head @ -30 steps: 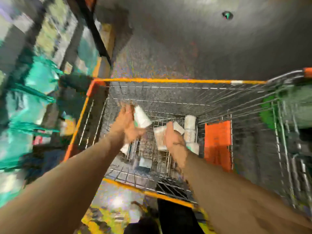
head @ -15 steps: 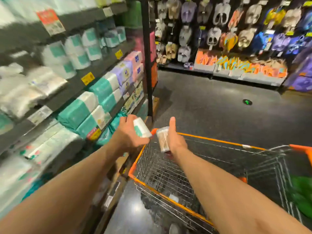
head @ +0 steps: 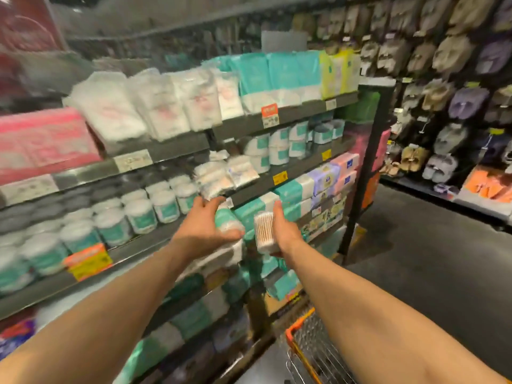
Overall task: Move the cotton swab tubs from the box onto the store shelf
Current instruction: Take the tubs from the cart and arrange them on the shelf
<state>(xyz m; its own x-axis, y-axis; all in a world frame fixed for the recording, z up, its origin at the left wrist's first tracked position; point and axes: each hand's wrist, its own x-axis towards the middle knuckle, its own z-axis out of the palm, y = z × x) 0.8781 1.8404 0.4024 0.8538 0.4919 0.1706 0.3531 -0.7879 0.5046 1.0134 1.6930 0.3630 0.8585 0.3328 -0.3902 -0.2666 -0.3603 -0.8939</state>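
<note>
My left hand [head: 198, 227] grips a round cotton swab tub [head: 228, 221] with a teal label, held on its side in front of the grey store shelf [head: 144, 246]. My right hand [head: 282, 231] holds a second, clear tub [head: 263, 230] full of swabs, upright, just to the right. Both hands are raised at shelf height, a little short of the rows of matching teal-labelled tubs [head: 138, 214] that stand on that shelf. The box is out of view.
An orange-rimmed wire shopping cart [head: 302, 336] sits at the bottom right below my right arm. Shelves above and below hold cotton pads and tissue packs [head: 279, 79]. A wall of slippers [head: 448, 79] lines the aisle to the right, with dark floor between.
My view swung up from the cart to the shelves. Both hands lifted a tub each out of the cart and carried them up and left toward the shelf of tubs.
</note>
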